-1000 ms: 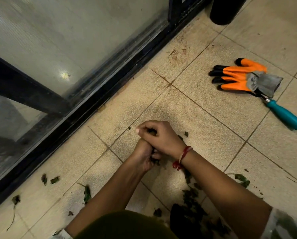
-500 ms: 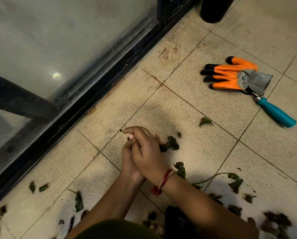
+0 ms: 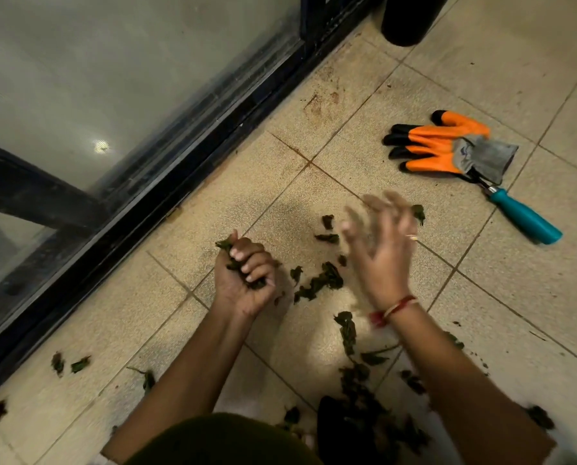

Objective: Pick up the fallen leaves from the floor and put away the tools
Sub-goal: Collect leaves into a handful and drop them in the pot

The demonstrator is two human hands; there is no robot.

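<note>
So the person is down low over the tile floor [image 3: 481, 313] by the glass door [image 3: 112, 78]. Their left hand [image 3: 243, 276] is balled up tight, its grip full of dark crumpled leaves [image 3: 228, 250] poking out the top of the fist. The right hand [image 3: 381, 243] is a blur, but its fingers are spread wide and it looks empty. What matters next, I'd say, is the loose clump [image 3: 317, 283] lying on the floor between the two hands, just right of the fist. It's strung out diagonally, and the free right hand hangs nearly over its upper end. More bits are scattered near the person and along the door track. The orange gloves [image 3: 438, 146] and the teal-handled hand tool [image 3: 525, 219] sit untouched, well off to the right.
</note>
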